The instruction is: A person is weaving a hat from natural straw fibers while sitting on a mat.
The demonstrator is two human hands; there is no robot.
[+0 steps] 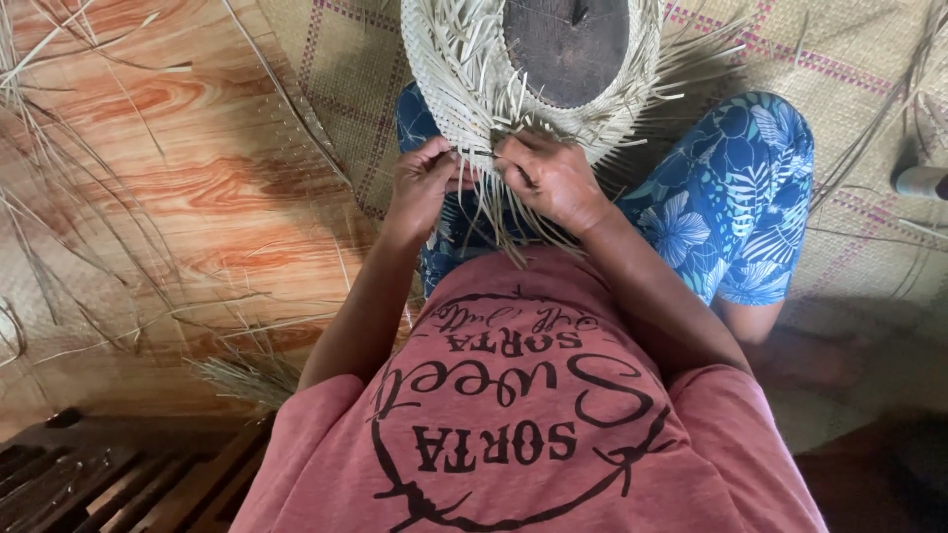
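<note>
A pale woven straw hat (449, 69) rests on my lap, its rim unfinished, with loose straw strips (491, 212) hanging from the near edge. A dark rounded wooden form (565, 44) fills its crown. My left hand (423, 183) pinches strips at the rim's near edge. My right hand (553, 178) grips strips right beside it, fingers curled on the weave. Both hands almost touch each other.
I sit on a woven mat (849, 59) with purple lines, legs in blue floral cloth (731, 188). Wood-patterned floor (168, 178) on the left is strewn with loose straw (242, 375). Dark wooden slats (109, 479) lie at bottom left. A pale cylindrical object (923, 181) shows at the right edge.
</note>
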